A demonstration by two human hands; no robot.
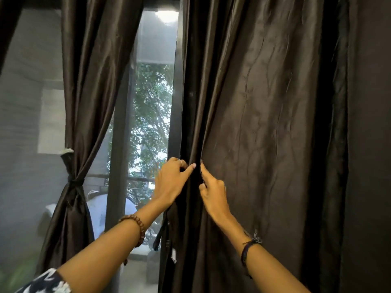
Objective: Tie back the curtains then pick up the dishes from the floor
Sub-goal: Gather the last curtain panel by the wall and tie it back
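Observation:
A dark brown satin curtain (264, 123) hangs loose over the right side of the window. My left hand (171, 182) curls its fingers round the curtain's left edge, with the forefinger stretched along the fabric. My right hand (211, 187) pinches a fold just to the right of it, forefinger pointing up. The left curtain (88, 85) is gathered and bound at the waist by a dark tie-back (73, 180). A dark strap (158, 235) dangles below my left wrist at the loose curtain's edge. No dishes are in view.
A black window frame post (176, 102) stands between the two curtains. Through the glass (148, 123) I see trees, a grey wall and pale objects outside. The floor is out of view.

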